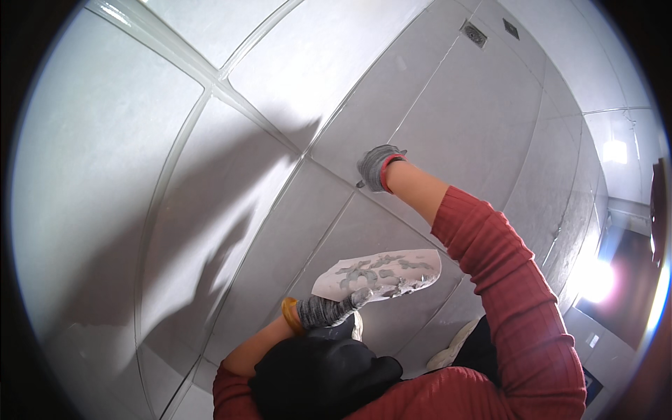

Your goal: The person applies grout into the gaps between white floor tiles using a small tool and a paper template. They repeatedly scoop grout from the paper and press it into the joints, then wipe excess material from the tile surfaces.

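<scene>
- Left hand (327, 312), gloved: closed on the near edge of a pale board (327, 284), held above the floor.
- Grey paste (357, 275): patches on the board, evidently not used up.
- Right hand (375, 169), gloved: well apart from the left, low over the floor tiles (455, 119); fingers hidden, grip cannot be told.
- Wall joints (212, 87): broad, glossy bands, seemingly coated.
- Floor joints (428, 85): thin lines, seemingly uncoated.

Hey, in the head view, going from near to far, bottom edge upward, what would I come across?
Gloved left hand, pale board smeared with grey paste, gloved right hand, square floor drain.
</scene>
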`<move>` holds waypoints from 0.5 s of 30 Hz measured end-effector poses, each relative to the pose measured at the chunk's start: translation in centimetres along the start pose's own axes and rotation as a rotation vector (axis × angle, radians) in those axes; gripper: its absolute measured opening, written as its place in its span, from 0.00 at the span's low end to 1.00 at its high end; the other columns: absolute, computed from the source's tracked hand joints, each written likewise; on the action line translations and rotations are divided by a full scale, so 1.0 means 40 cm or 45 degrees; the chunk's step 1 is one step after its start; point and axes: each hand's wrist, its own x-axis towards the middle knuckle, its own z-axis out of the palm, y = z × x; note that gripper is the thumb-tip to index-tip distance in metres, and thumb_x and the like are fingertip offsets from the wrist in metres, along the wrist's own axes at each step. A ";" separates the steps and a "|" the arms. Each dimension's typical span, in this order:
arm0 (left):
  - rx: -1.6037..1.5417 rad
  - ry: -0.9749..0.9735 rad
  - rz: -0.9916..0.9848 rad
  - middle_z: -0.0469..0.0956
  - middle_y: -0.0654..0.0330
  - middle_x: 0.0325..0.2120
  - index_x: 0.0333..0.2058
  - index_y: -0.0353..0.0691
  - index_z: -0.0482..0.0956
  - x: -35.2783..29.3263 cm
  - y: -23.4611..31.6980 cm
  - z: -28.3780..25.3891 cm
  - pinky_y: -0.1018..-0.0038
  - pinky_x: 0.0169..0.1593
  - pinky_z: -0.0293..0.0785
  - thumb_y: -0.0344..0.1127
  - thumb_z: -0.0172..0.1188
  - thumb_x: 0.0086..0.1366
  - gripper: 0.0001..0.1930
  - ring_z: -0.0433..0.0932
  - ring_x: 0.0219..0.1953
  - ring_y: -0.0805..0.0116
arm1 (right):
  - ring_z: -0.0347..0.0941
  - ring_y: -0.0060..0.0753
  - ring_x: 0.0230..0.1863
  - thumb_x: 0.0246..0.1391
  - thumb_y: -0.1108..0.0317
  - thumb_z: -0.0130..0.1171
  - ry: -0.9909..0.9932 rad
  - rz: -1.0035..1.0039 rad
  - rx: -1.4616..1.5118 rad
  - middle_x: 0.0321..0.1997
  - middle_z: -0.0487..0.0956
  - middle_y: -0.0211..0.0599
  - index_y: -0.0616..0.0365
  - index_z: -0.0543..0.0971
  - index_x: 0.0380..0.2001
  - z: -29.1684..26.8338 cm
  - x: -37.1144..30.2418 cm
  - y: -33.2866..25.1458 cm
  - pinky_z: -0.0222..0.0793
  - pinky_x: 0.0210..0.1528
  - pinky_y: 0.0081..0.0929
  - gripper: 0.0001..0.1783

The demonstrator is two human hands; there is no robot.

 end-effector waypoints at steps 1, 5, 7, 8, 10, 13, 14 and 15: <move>-0.020 -0.024 -0.029 0.70 0.50 0.52 0.53 0.39 0.70 0.002 -0.001 0.002 0.64 0.57 0.61 0.49 0.43 0.68 0.23 0.67 0.54 0.51 | 0.79 0.45 0.33 0.41 0.67 0.59 0.003 0.012 0.000 0.32 0.81 0.42 0.55 0.82 0.31 -0.004 -0.003 0.001 0.72 0.29 0.41 0.11; 0.045 -0.022 -0.045 0.70 0.52 0.51 0.51 0.41 0.72 0.001 -0.008 0.007 0.65 0.57 0.62 0.49 0.43 0.68 0.22 0.66 0.54 0.51 | 0.79 0.45 0.34 0.40 0.67 0.61 0.002 0.036 -0.028 0.32 0.81 0.42 0.55 0.83 0.31 -0.018 -0.007 0.012 0.73 0.29 0.42 0.11; 0.049 -0.009 -0.050 0.71 0.52 0.51 0.51 0.41 0.72 -0.001 -0.014 0.008 0.65 0.56 0.62 0.49 0.43 0.68 0.22 0.66 0.55 0.52 | 0.79 0.45 0.34 0.39 0.67 0.62 0.001 0.050 -0.060 0.32 0.81 0.42 0.55 0.83 0.31 -0.023 -0.006 0.026 0.73 0.30 0.42 0.12; 0.053 -0.015 -0.042 0.71 0.53 0.52 0.51 0.41 0.72 -0.002 -0.016 0.008 0.65 0.56 0.62 0.49 0.43 0.68 0.22 0.66 0.55 0.52 | 0.79 0.45 0.34 0.39 0.66 0.62 0.009 0.054 -0.074 0.32 0.81 0.42 0.55 0.83 0.31 -0.024 -0.005 0.035 0.73 0.30 0.42 0.12; 0.027 -0.031 -0.057 0.70 0.52 0.52 0.52 0.40 0.72 -0.004 -0.017 0.006 0.65 0.56 0.63 0.48 0.43 0.68 0.22 0.66 0.55 0.53 | 0.79 0.45 0.34 0.39 0.66 0.63 0.025 0.068 -0.081 0.32 0.81 0.42 0.55 0.83 0.31 -0.029 -0.005 0.061 0.73 0.30 0.42 0.12; -0.046 -0.052 -0.112 0.69 0.51 0.53 0.53 0.38 0.70 -0.006 -0.009 0.004 0.65 0.57 0.62 0.47 0.44 0.68 0.22 0.66 0.56 0.53 | 0.79 0.45 0.33 0.39 0.65 0.63 0.053 0.091 -0.075 0.31 0.81 0.42 0.56 0.83 0.30 -0.035 -0.009 0.112 0.73 0.30 0.42 0.12; -0.053 -0.051 -0.120 0.69 0.50 0.53 0.53 0.37 0.69 -0.007 -0.005 0.004 0.65 0.57 0.62 0.47 0.44 0.68 0.22 0.66 0.56 0.53 | 0.79 0.45 0.33 0.39 0.65 0.63 0.070 0.100 -0.084 0.31 0.81 0.42 0.56 0.83 0.30 -0.036 -0.011 0.132 0.73 0.30 0.42 0.12; -0.052 -0.021 -0.116 0.68 0.50 0.53 0.54 0.37 0.68 -0.006 -0.002 0.007 0.65 0.57 0.62 0.46 0.45 0.68 0.22 0.66 0.56 0.53 | 0.79 0.45 0.33 0.39 0.65 0.64 0.085 0.107 -0.097 0.31 0.81 0.42 0.56 0.83 0.30 -0.034 -0.013 0.154 0.73 0.30 0.42 0.12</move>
